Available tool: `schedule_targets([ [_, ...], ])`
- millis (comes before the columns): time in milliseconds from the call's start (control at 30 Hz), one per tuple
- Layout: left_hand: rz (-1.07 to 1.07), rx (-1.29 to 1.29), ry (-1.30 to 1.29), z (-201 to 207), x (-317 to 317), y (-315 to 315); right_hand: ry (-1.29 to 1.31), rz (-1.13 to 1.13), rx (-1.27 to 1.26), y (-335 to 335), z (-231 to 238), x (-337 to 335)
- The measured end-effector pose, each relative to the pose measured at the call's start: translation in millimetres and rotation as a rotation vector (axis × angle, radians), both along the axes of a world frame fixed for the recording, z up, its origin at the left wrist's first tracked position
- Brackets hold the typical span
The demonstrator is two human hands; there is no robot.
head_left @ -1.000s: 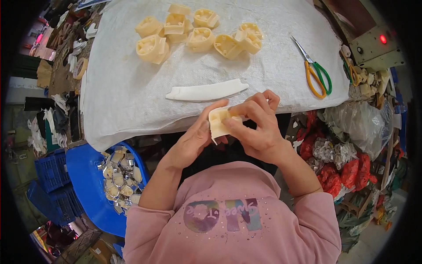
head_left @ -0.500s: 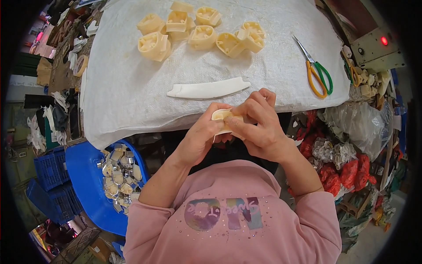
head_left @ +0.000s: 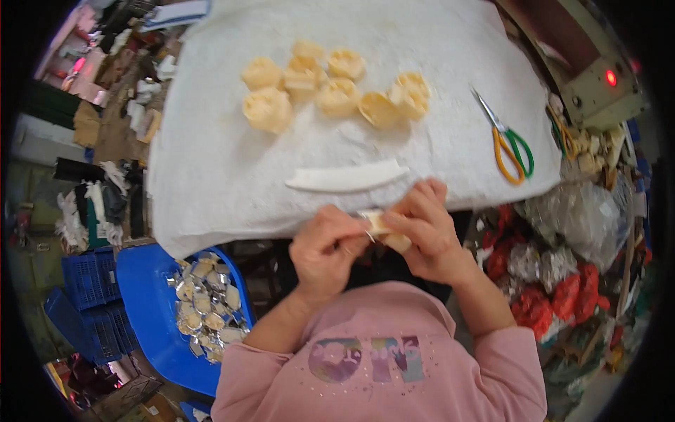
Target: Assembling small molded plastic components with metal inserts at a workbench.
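Note:
Just off the table's front edge, both my hands are closed around a small cream-coloured piece (head_left: 397, 243) with a pale band on it. My right hand (head_left: 430, 235) grips its right side, thumb and fingers pressed together. With thumb and forefinger, my left hand (head_left: 325, 246) pinches at the piece's left edge; a thin bright edge shows there, too blurred to name. Beyond my hands lies a white, slightly curved strip (head_left: 348, 176) on the white sheet (head_left: 211, 169). Several cream cup-shaped moulded parts (head_left: 267, 110) sit in a cluster farther back.
Scissors (head_left: 508, 148) with orange and green handles lie at the right of the sheet. A blue chair-like seat (head_left: 144, 302) at lower left holds several shiny metal-and-cream pieces (head_left: 204, 302). Red and clear plastic bags (head_left: 576, 218) are heaped at the right. Blue crates (head_left: 88, 281) stand far left.
The cream piece has been turned over between my fingers, and my left hand has shifted to its left edge. The whole view has moved, so the table sits lower in it.

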State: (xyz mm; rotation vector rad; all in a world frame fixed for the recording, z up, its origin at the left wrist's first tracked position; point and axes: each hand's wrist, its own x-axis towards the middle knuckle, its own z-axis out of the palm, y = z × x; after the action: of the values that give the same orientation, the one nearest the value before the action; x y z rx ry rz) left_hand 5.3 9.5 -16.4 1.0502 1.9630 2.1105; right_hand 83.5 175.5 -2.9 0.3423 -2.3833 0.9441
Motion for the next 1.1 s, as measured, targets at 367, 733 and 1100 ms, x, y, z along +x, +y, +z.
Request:
schedule_targets([
  [367,-0.042,-0.003,0.467,7.6,-2.0,4.4,-0.012,0.038,-0.014,-2.4,3.4,7.6],
  [733,-0.069,0.035,0.558,12.6,-8.7,11.6,-0.017,0.053,-0.017,1.3,4.5,2.9],
  [1100,0.127,-0.079,0.612,14.6,-10.9,2.7,-0.007,0.005,0.350,11.3,17.2,-2.7],
])
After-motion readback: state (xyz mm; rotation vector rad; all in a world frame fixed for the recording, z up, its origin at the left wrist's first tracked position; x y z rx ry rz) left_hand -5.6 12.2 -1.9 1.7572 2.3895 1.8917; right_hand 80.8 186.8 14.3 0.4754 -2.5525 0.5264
